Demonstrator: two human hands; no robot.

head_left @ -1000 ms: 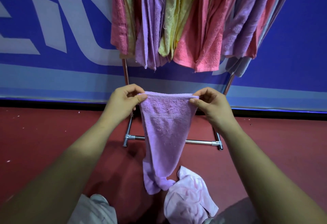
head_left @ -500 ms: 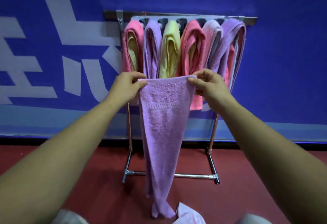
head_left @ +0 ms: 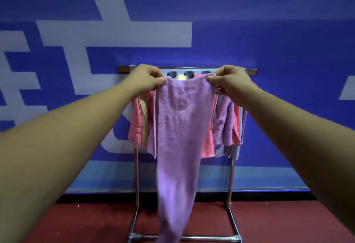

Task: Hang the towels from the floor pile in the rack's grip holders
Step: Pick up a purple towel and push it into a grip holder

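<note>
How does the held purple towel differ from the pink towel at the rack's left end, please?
The purple towel is pinched at its top corners by the left hand and right hand; the pink towel hangs on the rack. The purple towel spreads flat and reaches lower; the pink towel is bunched, ending higher. Both hang vertically.

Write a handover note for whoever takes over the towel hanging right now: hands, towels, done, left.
Left hand: pinches the top left corner of the lilac terry towel.
Right hand: pinches its top right corner.
The towel hangs spread between them in front of the metal floor rack, its top edge about level with the dark grip holders, not yet in one.
Done: pink, yellow and lilac hung towels are on the rack.
Left: push this towel into a holder; I cannot tell which is free. The floor pile is out of view.
</note>
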